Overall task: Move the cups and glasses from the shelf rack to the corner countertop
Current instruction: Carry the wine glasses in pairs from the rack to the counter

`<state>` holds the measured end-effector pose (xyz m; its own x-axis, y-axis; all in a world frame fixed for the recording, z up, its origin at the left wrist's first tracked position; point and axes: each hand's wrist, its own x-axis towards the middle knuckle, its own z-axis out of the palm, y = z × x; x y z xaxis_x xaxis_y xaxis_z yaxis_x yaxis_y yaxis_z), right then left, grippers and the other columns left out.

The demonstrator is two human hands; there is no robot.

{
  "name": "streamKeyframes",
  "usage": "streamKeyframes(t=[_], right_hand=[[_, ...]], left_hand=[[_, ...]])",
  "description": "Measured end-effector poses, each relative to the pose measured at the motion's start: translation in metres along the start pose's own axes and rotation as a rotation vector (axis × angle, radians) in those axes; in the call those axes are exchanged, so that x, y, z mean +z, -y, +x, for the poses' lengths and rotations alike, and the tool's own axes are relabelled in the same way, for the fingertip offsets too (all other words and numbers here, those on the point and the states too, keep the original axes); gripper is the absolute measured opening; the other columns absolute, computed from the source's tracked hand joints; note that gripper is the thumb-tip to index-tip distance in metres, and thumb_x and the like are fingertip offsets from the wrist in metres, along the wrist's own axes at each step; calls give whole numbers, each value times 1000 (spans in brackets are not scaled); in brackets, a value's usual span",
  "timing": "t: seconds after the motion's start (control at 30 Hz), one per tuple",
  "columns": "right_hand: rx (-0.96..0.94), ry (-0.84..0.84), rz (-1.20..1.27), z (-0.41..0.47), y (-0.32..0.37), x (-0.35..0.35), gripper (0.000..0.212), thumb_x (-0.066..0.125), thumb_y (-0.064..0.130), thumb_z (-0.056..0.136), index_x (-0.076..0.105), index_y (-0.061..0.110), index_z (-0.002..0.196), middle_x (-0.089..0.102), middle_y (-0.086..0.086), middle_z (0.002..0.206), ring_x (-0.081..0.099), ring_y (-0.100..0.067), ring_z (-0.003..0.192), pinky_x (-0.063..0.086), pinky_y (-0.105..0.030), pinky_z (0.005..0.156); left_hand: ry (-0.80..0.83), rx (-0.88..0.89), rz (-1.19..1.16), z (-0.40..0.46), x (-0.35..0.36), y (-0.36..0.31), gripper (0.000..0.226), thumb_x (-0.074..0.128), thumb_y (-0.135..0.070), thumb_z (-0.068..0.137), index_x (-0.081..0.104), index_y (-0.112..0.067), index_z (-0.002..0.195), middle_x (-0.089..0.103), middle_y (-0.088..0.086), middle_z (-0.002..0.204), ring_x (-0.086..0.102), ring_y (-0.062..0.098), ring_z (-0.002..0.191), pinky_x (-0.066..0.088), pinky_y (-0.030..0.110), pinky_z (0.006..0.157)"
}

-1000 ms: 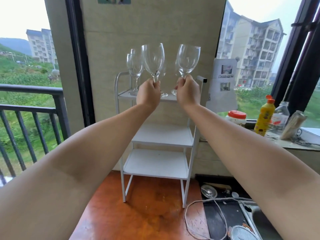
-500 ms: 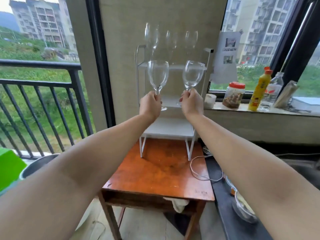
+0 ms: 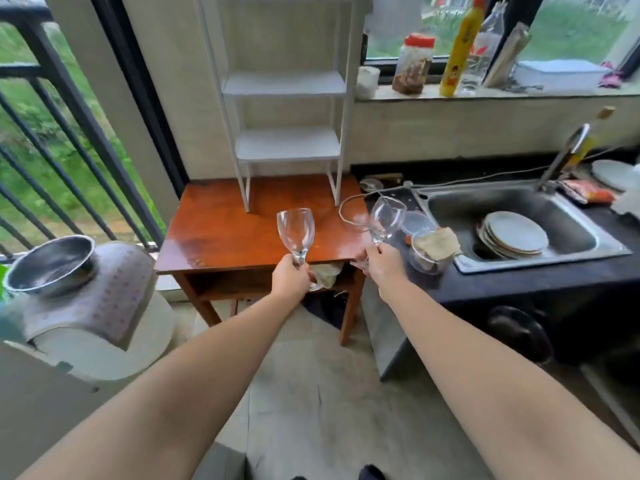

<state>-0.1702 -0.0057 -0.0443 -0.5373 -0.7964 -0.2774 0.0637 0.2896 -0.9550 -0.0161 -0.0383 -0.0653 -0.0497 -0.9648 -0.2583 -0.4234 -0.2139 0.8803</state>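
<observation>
Wine glasses (image 3: 296, 233), one per hand, pinched by stems in left (image 3: 290, 281) & right hands (image 3: 382, 265) over wooden bench (image 3: 221, 237) edge w/ rack (image 3: 287, 88) behind; right glass (image 3: 386, 220) tilted, could clip sink (image 3: 519, 216) rim.

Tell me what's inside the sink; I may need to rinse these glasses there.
The sink holds a stack of plates leaning toward its right side. Whatever lies beneath the plates is covered. The basin's near wall also hides part of the bottom.

Rack (image 3: 287, 88) on table (image 3: 221, 244); sink (image 3: 519, 230) right.
</observation>
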Motion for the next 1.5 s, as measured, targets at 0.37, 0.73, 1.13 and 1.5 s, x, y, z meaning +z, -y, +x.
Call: streamKeyframes(t=[0.37,0.73,1.13,1.5], right_hand=[[213,-268,-33,-102,-144,-173,26,49,6,94,62,8,71,55,2,64,50,-14,66,42,-9,60],[378,-598,-188,-258,-225,-416,30,52,6,90,58,14,62,60,-4,66,54,-6,53,35,-4,39],[583,-918,-32,-323,-275,-558,31,52,16,87,60,20,58,68,-8,73,54,-18,60,40,-20,54],[603,-1146,28,-305,-269,-731,31,50,16,93,58,22,63,73,-7,88,58,-18,72,42,-26,62]], left_hand=[[420,-145,-110,-120,145,51,25,52,-3,94,52,-15,71,66,0,75,58,11,69,40,23,55],[872,-20,143,-309,334,51,23,62,-7,87,58,-14,65,57,2,69,47,12,59,35,18,51],[1175,264,441,-411,500,-2,20,64,-3,80,58,-11,63,62,-4,57,52,6,43,41,15,46],[1422,463,592,-478,694,-79,17,59,-5,87,60,-10,71,70,4,77,56,10,55,48,25,65]])
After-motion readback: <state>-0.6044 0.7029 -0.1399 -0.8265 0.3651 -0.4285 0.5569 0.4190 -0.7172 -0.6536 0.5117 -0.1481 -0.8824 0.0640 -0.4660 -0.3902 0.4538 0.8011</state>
